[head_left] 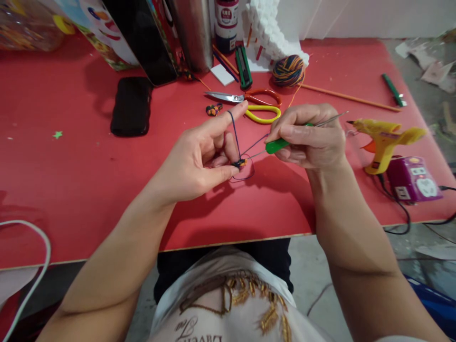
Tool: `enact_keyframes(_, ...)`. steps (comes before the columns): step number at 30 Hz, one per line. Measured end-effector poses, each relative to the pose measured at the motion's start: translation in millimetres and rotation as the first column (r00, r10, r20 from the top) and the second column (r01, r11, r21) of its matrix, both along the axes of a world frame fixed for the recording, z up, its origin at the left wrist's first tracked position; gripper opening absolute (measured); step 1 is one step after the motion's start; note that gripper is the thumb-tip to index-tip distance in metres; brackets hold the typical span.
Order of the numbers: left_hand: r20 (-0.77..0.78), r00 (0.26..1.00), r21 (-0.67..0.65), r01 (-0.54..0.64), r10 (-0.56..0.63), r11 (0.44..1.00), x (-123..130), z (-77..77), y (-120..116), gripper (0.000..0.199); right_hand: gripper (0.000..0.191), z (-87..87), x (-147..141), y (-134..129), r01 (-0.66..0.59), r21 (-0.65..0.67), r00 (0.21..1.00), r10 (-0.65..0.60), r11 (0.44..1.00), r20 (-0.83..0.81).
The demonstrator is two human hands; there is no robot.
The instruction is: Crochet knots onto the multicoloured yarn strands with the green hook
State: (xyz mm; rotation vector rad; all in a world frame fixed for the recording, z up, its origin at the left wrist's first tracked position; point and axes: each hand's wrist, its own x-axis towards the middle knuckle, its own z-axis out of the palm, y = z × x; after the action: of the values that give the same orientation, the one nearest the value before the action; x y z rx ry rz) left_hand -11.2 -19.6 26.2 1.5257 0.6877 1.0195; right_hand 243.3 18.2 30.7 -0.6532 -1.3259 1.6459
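Observation:
My left hand (199, 159) pinches a tiny dark and orange crochet piece (239, 163) between thumb and fingers, with dark yarn (233, 128) looped over the raised index finger. A loose yarn loop hangs below the piece. My right hand (309, 137) grips a green-handled crochet hook (277, 145) whose metal tip points left into the piece; the metal tail sticks out past the knuckles to the right. Both hands hover over the red table (71, 180).
Behind the hands lie orange scissors (245, 98), yellow scissors (263, 114), a small crocheted bit (213, 110) and a multicoloured yarn ball (288, 70). A yellow glue gun (384, 137) and purple power strip (413, 178) sit right. A black case (131, 107) lies left.

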Motion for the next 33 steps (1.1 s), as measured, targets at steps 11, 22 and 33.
enact_keyframes(11,-0.028,0.987,0.004,-0.155,0.155,0.988,3.0,-18.5,5.8,0.086,0.010,7.3,-1.8,-5.3,0.094,0.080,0.983,-0.105,0.992,0.149)
enact_keyframes(22,-0.099,0.964,-0.030,-0.252,0.248,0.967,-4.7,-22.6,10.8,0.084,0.010,3.5,-11.8,-11.1,0.143,0.250,0.967,-0.189,0.958,0.169)
enact_keyframes(33,-0.042,0.988,-0.034,-0.147,0.146,0.988,-1.5,-1.9,5.0,0.094,0.016,0.4,-11.4,-3.6,0.126,-0.014,0.991,-0.126,0.992,0.038)
